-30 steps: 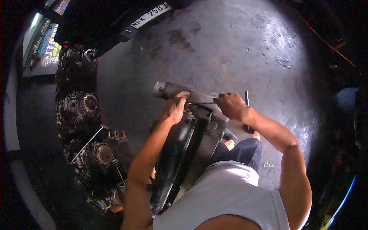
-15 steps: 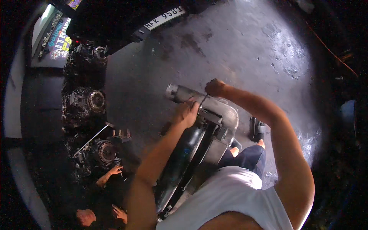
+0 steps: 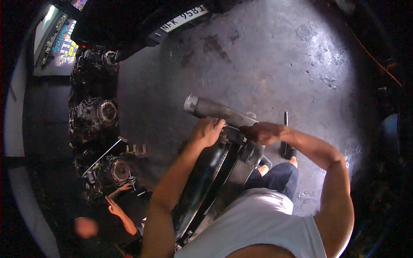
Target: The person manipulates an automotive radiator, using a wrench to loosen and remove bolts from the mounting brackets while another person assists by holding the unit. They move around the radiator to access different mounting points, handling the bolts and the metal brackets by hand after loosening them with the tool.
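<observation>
A long dark radiator-like assembly (image 3: 207, 172) with a pale metal pipe (image 3: 223, 112) across its far end lies in front of my body. My left hand (image 3: 208, 131) is closed at the far end of the assembly, beside the pipe; whatever its fingers pinch is hidden. Just to its right, my right hand (image 3: 263, 132) is closed in a fist over the bend of the pipe and covers part of it. The contents of this fist cannot be made out. The pipe's open light-coloured end (image 3: 190, 103) points away to the left.
Several greasy engine or gearbox units (image 3: 106, 112) line the left side. A co-worker's hands (image 3: 115, 207) are near the closest one, by a long metal bar (image 3: 102, 157). A vehicle with a plate (image 3: 184, 18) stands at the far side. A dark tool (image 3: 286, 133) lies near my foot.
My right hand has come down and toward me, from beyond the pipe onto its bend. A thin dark strip seen between my hands no longer shows. The co-worker's hands have moved.
</observation>
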A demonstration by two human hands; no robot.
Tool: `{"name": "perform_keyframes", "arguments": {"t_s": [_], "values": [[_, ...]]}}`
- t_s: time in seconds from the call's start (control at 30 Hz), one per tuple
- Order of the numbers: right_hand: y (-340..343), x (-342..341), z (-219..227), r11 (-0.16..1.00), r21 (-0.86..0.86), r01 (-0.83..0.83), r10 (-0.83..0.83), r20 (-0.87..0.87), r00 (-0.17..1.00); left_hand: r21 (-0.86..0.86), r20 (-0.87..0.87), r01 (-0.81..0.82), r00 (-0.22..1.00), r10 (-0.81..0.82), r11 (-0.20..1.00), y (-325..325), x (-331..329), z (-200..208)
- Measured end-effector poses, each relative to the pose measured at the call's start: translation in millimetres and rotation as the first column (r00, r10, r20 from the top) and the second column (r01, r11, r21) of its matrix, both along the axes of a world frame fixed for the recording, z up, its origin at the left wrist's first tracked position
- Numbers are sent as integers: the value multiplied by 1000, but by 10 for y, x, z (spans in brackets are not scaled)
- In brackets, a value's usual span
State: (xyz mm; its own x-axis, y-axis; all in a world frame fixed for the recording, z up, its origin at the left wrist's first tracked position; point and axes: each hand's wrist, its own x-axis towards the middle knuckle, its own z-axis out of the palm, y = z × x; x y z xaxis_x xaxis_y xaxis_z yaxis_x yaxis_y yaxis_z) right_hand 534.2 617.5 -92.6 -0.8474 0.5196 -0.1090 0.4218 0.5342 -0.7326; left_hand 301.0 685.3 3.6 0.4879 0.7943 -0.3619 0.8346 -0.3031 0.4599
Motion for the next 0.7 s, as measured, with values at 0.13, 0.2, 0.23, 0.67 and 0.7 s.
{"name": "perform_keyframes", "arguments": {"t_s": [0.13, 0.2, 0.23, 0.67, 0.7], "values": [[-13, -26, 220, 969, -241, -61, -87, -558, 825, 2, -16, 165, 986, -165, 986, 2, 18, 47], [-51, -85, 210, 915, -402, -17, -122, -318, 940, -42, -52, 156, 986, -158, 987, -19, 28, 109], [-65, -169, 168, 940, -330, 87, -228, -417, 880, -81, -89, 149, 984, -156, 986, -8, 49, 151], [-100, -72, 625, 914, -130, 384, -387, 3, 922, -25, -68, 186, 980, -187, 982, 23, 48, 57], [-81, -40, 569, 913, -133, 386, -388, 7, 921, -28, -65, 187, 980, -189, 982, 26, 31, 1]]}}
